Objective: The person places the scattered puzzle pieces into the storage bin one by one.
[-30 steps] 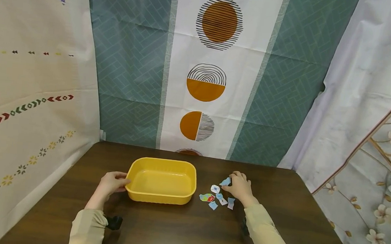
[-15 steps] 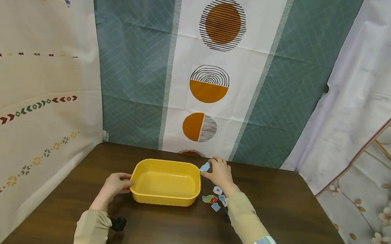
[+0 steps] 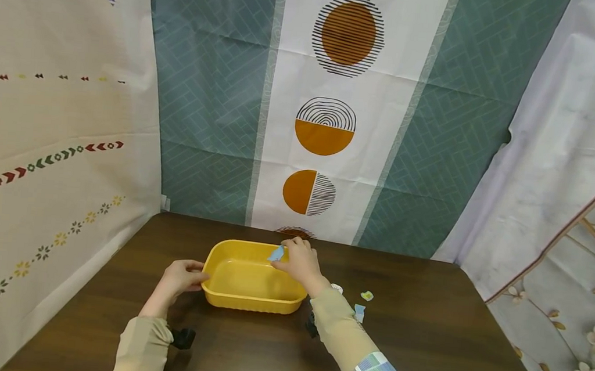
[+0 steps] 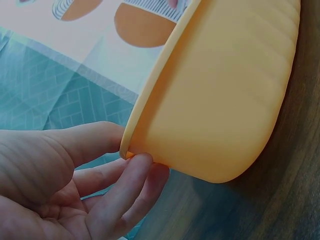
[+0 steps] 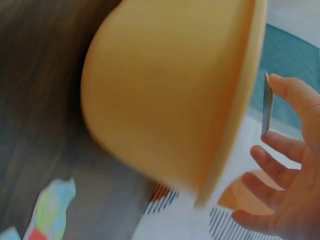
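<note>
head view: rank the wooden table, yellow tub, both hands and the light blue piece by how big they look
1. Dark wooden table
2. Yellow tub
3. Left hand and right hand: too alike to rank
4. Flat light blue piece

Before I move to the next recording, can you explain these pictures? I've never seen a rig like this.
There's no machine: a person works bare-handed. The wide picture looks forward and down from the person's head; each close one looks from a wrist at that hand's work. The left hand grips a yellow tray by its rim, on a dark table. The right hand pinches a thin blue piece above the tray. Other small flat pieces lie right of the tray.
</note>
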